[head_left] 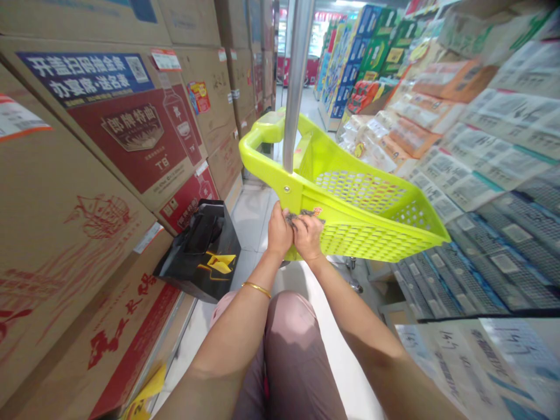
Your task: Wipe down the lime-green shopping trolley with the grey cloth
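A lime-green shopping cart basket (356, 201) with perforated sides stands in front of my knees, tilted in view. A metal pole (297, 87) rises at its near end, beside the looped handle (262, 134). My left hand (280, 230) and my right hand (308, 236) meet at the basket's end panel, fingers closed. Between them and the panel shows a crumpled dark grey patterned cloth (301, 218), gripped by both hands. Just above my right fingers is a small red sticker (317, 210). How far the cloth runs beneath my fingers is hidden.
Stacked cardboard cartons (144, 128) line the left side. A black gift bag (205, 251) with a yellow tag stands on the floor by them. Shelves of packaged goods (476, 157) rise close on the right. The tiled aisle (258, 207) runs ahead.
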### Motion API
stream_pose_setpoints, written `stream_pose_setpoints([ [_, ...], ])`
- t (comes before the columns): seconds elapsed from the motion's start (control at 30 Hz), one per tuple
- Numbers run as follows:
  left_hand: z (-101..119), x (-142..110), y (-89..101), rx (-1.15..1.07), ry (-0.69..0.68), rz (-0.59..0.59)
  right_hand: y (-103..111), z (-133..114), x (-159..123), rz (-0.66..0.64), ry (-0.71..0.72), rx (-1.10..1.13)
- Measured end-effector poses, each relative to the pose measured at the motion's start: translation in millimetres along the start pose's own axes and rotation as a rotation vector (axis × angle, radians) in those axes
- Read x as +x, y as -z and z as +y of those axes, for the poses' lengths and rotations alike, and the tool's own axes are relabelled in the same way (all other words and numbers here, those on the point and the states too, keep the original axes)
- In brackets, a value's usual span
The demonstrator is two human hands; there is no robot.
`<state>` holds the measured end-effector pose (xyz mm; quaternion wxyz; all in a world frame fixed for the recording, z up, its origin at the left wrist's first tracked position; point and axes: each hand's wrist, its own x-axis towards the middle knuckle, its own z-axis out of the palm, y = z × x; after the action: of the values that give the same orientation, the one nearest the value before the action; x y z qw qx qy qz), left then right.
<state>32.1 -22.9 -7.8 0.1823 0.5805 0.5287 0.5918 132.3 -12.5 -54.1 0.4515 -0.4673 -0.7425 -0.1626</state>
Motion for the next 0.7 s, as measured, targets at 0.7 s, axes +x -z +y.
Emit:
stream_pose_setpoints([
  [0.7,-15,0,-0.8,-0.068,-0.026,-0.06,6,-12,24,0.31,0.028,-0.085],
])
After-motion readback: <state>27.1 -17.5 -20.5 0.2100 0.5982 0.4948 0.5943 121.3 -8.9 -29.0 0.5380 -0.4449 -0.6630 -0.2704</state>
